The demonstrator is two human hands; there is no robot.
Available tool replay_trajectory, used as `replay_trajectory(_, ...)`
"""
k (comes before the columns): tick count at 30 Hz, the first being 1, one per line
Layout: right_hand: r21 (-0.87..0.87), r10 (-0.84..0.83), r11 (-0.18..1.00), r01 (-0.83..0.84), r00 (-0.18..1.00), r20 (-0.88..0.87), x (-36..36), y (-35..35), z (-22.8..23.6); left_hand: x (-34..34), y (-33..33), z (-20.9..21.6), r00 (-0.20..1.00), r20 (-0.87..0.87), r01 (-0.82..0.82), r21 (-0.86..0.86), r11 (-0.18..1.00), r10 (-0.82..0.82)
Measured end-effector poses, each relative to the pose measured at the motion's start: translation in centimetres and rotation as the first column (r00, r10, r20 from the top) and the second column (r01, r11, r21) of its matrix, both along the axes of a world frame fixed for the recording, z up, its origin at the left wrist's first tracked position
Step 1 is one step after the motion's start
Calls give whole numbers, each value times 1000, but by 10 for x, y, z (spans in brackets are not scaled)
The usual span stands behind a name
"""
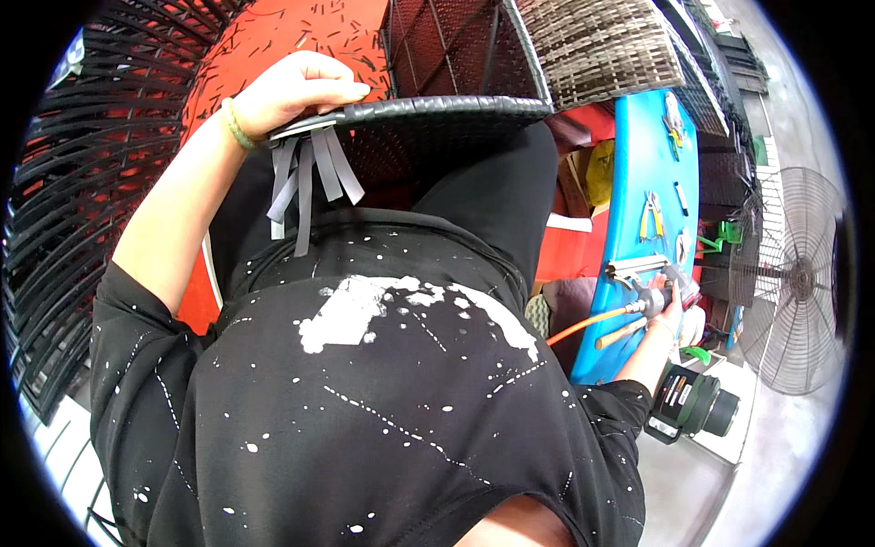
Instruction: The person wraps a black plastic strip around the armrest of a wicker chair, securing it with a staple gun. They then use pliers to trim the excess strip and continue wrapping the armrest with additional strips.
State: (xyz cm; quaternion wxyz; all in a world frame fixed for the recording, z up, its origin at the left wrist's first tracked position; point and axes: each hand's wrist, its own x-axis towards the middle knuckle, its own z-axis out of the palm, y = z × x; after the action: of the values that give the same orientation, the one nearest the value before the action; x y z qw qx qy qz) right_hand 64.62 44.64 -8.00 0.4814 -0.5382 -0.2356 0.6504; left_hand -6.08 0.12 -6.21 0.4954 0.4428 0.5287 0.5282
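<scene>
A black woven rattan furniture piece (pixel 447 108) rests across my lap, its near edge running between my thighs. My left hand (pixel 305 89) is closed over the left end of that edge, fingers curled. Several loose grey flat strips (pixel 314 173) hang down from the edge just below this hand. Out to the right, my right hand (pixel 672 308) is closed round an air stapler (pixel 649 294) over the blue table. Its orange hose (pixel 588 325) runs off to the left. The tool partly hides my right fingers.
The blue table (pixel 629 169) at the right bears yellow-handled pliers (pixel 651 217) and other small tools. Short dark scraps litter the red surface (pixel 273 55) ahead. Black woven frames (pixel 100 182) stand at the left, a grey-brown woven piece (pixel 597 46) ahead right, and a large fan (pixel 797 273) far right.
</scene>
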Motion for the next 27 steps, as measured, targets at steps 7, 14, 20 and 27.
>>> replay_trajectory(7, 216, 181, 938, -270, 916, 357, -130, -79, 83, -16, 15, -9, 997, -44, -65, 28, 997, 66)
replay_trajectory(14, 361, 133, 546, -756, 503, 854, -293, -233, 101, -24, 22, -7, 994, -63, -92, -8, 996, 92)
replay_trajectory(20, 189, -326, -404, -895, 334, 884, -379, -270, 64, -23, 20, -4, 987, -70, -146, -51, 988, 143)
replay_trajectory(27, 118, -268, -459, -881, 264, 927, -410, -285, 42, -23, 22, -9, 992, -45, -116, -20, 993, 115)
